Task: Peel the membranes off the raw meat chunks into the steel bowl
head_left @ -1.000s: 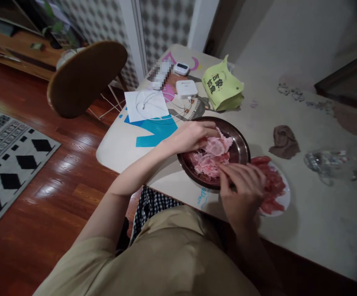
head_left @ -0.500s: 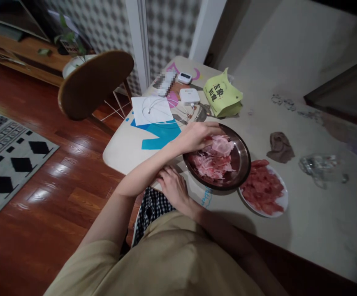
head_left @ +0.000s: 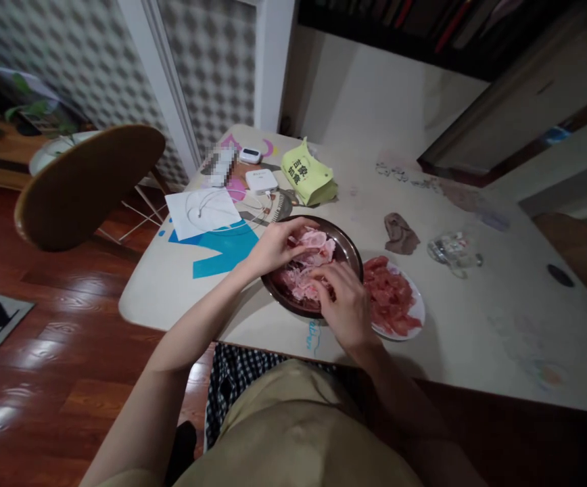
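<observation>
A dark metal bowl [head_left: 351,253] sits near the table's front edge with thin pink meat slices [head_left: 301,281] in it. My left hand [head_left: 276,245] reaches over the bowl's left rim, its thumb and fingers closed on a pale pink meat slice [head_left: 318,249]. From the front right, my right hand [head_left: 347,301] comes in over the rim. Its fingers are curled and pinch at the meat in the bowl; the fingertips are partly hidden. Just right of the bowl, a white plate [head_left: 419,318] carries redder meat slices [head_left: 389,294].
Behind the bowl stand a yellow-green paper bag [head_left: 308,174], a white box-shaped device [head_left: 262,180] with a cable and a white sheet [head_left: 199,216]. A brown cloth [head_left: 400,233] and a clear glass mug [head_left: 450,249] are farther right. A wooden chair [head_left: 90,182] stands left of the table.
My right hand has moved from the table edge by my left forearm into the bowl. My left hand stays at the meat, with a slice lifted. The view has swung right.
</observation>
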A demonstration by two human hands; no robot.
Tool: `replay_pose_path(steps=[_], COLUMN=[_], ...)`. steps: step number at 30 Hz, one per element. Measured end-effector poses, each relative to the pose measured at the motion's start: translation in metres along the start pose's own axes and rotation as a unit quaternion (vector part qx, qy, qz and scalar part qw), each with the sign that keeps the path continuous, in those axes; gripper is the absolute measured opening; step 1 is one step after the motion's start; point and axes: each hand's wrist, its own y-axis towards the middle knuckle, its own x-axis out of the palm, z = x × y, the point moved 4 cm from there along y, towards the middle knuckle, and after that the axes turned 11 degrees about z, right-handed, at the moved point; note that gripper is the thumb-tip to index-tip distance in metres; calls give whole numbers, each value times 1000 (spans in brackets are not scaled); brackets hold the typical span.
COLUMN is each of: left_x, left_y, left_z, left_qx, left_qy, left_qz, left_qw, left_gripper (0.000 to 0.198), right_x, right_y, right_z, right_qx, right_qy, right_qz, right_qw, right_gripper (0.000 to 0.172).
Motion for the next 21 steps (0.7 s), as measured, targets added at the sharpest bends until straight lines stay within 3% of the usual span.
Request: replay_pose_path(steps=[3,6,9,12,17,21], left_x=[6,13,17,19,19,21], left_y=[-4,-10,-14,-17,-18,-21], left_z=[-2,-4,-4,-2,11,20], left_qx=[12,37,58,82,169,229], left_qy=[39,77,120,168,193,209], left_qz=[-13,-46,-61,-77,-22,-2], left_qw=[999,995,989,979,966,951], left_gripper=[40,42,43,34,24,32], right_x=[-10,-16,-10,-4,-2,-5], right_y=[13,20,22,18,10,8], right_z=[27,33,31,34,46,46], right_qx=[15,-27,-101,-125,-87,-92], right_qy=[-1,-41,-56,-28,-1,-11], right_qz=[60,129,83,84,171,160], right_qw=[998,990,990,988,981,983], right_gripper=[11,16,31,28,27,28])
